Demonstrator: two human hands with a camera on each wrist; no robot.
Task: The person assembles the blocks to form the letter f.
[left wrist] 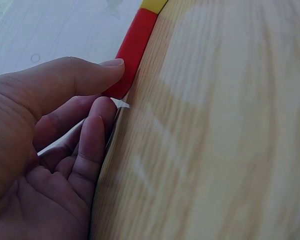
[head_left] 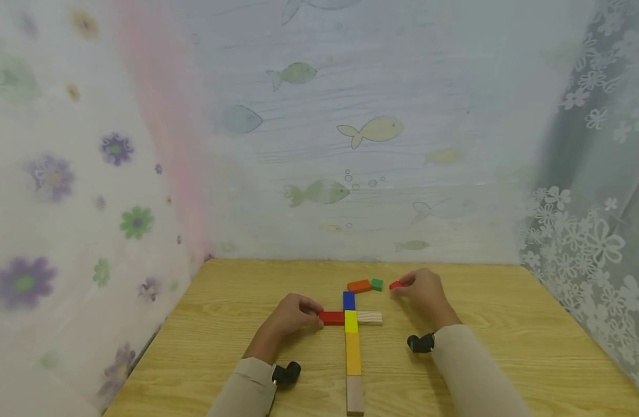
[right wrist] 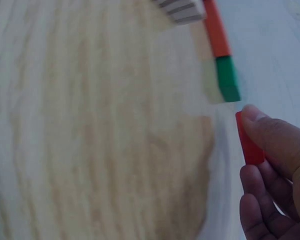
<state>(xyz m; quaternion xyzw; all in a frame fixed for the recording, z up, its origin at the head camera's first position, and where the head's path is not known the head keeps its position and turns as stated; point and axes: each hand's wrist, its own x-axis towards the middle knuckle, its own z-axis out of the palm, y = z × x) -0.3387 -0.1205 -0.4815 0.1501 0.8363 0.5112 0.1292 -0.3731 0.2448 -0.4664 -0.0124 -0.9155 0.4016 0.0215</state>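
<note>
My left hand [head_left: 293,317] pinches the outer end of a long red block [head_left: 332,318] between thumb and fingers. That block's other end meets a line of blocks: blue [head_left: 349,300], yellow [head_left: 351,321], orange-yellow [head_left: 353,354] and pale brown [head_left: 354,395]. Opposite it, a striped light wood block [head_left: 369,317] extends to the right. Beyond the blue block lie an orange block [head_left: 359,286] and a small green block [head_left: 376,284], end to end. Just right of the green block, with a gap, my right hand [head_left: 422,292] holds a small red block [right wrist: 249,142] between thumb and fingers.
The blocks lie on a wood-grain table [head_left: 194,359]. A pale curtain with drawn fish [head_left: 324,191] hangs behind its far edge, and flowered cloths hang on both sides. A small black camera [head_left: 286,373] is on the left wrist, another [head_left: 420,343] on the right.
</note>
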